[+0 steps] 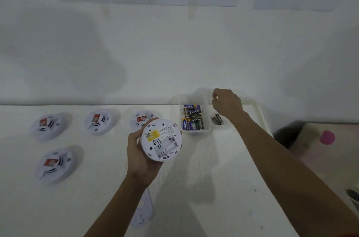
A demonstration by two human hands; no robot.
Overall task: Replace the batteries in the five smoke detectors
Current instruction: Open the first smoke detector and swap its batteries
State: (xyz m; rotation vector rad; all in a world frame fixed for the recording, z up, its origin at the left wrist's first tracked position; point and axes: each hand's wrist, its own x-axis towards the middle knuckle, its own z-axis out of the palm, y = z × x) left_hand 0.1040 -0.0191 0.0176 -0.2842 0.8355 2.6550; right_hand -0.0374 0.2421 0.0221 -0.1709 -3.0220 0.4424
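The white tabletop (204, 188) carries 4 smoke detectors (98, 122) left of and beyond the left hand (138, 152). A clear tub (208, 130) of batteries sits between the hands. 2 loose batteries (217, 119) lie just below the right hand (226, 103).

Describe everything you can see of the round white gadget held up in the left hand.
The smoke detector is a round white disc, plastic by its look, tilted with its back toward the camera. The back bears a yellow label, fine print too small to read, and an open battery bay that looks empty. The left hand grips it by the rim, holding it above the white table.
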